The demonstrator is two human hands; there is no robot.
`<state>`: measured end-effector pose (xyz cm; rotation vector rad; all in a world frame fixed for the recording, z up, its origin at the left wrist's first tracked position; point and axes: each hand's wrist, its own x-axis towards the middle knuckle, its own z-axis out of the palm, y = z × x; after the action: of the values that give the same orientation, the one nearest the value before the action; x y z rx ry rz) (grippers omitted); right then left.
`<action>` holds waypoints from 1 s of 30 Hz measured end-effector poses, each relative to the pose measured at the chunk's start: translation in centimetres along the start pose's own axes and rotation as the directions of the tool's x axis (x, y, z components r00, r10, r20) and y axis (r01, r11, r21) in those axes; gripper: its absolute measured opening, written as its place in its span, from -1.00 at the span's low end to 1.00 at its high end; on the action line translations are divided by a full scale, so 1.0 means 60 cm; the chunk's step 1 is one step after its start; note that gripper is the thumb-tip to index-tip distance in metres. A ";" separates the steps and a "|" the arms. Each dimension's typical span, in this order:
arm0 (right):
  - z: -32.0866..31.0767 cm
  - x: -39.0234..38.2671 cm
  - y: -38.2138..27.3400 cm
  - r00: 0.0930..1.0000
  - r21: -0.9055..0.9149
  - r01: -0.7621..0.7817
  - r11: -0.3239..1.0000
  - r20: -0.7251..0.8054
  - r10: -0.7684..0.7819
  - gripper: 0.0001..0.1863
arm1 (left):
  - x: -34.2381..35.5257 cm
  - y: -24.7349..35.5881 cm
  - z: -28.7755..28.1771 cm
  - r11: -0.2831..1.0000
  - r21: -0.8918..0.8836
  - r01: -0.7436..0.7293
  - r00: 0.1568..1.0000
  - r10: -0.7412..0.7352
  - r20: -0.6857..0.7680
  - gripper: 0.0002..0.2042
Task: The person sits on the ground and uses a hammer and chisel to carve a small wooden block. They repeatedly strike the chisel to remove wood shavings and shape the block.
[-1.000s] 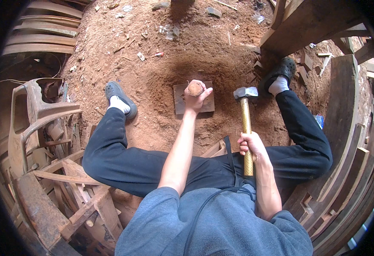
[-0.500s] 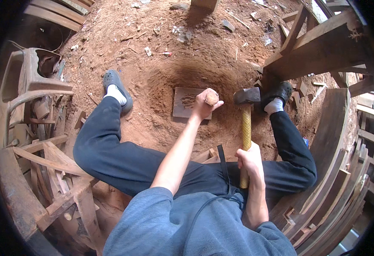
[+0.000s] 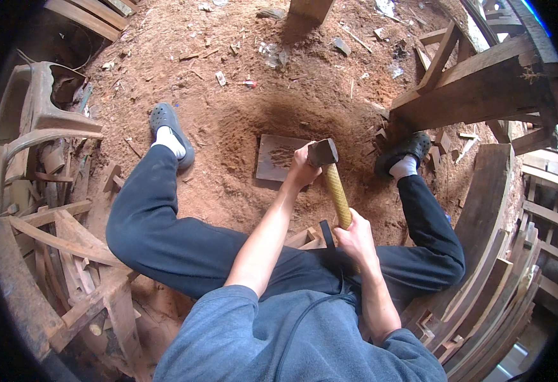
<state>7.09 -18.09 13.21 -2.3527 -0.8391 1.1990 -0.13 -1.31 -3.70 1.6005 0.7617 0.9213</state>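
Note:
My right hand point(image 3: 357, 237) grips the yellow patterned handle of a hammer point(image 3: 337, 196). The dark metal head of the hammer is over my left hand point(image 3: 301, 169), which is closed around an upright round wooden handle. That handle's top is now hidden behind the hammer head, and its lower end cannot be seen. Beneath my left hand, a flat wooden board point(image 3: 271, 164) with rough dark carved marks lies in a hollow of the sawdust-covered ground.
Stacked planks point(image 3: 483, 254) lie along my right side. A heavy timber frame point(image 3: 467, 86) stands at the far right. To my left are a worn plastic chair point(image 3: 53, 118) and wooden offcuts point(image 3: 78, 239). My legs are spread either side of the board.
The hammer has swung left from beside my right foot to the top of the wooden handle. My right hand has moved slightly left with it; the left hand stays nearly in place.

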 end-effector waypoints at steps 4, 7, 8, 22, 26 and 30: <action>-0.001 0.002 0.001 0.989 0.198 -0.109 0.974 0.117 0.087 -0.71 | 0.006 0.012 -0.001 0.999 0.034 0.008 0.998 -0.010 0.058 -0.68; -0.008 0.001 -0.002 0.972 0.210 -0.181 0.961 0.188 0.142 -0.76 | 0.021 0.028 -0.023 0.993 0.013 0.119 0.945 -0.117 0.305 -0.57; -0.009 -0.001 -0.004 0.977 0.184 -0.153 0.971 0.173 0.121 -0.76 | 0.029 0.033 -0.034 0.982 0.046 0.182 0.889 -0.184 0.420 -0.52; -0.013 -0.008 -0.018 0.991 0.258 -0.113 0.960 0.098 0.091 -0.63 | 0.054 0.032 -0.055 0.855 -0.113 0.506 0.623 -0.272 0.734 -0.34; -0.018 -0.001 -0.016 0.994 0.182 -0.098 0.978 0.071 0.087 -0.63 | 0.048 0.015 -0.048 0.776 -0.189 0.602 0.625 -0.310 0.716 -0.35; -0.016 0.006 -0.007 0.998 0.138 -0.057 0.989 0.033 0.053 -0.63 | 0.046 0.009 -0.047 0.850 -0.063 0.523 0.676 -0.369 0.638 -0.47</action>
<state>7.91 -17.56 13.78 -2.2647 -0.6799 1.2736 -1.20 2.26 -2.37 1.2813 0.5143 0.0934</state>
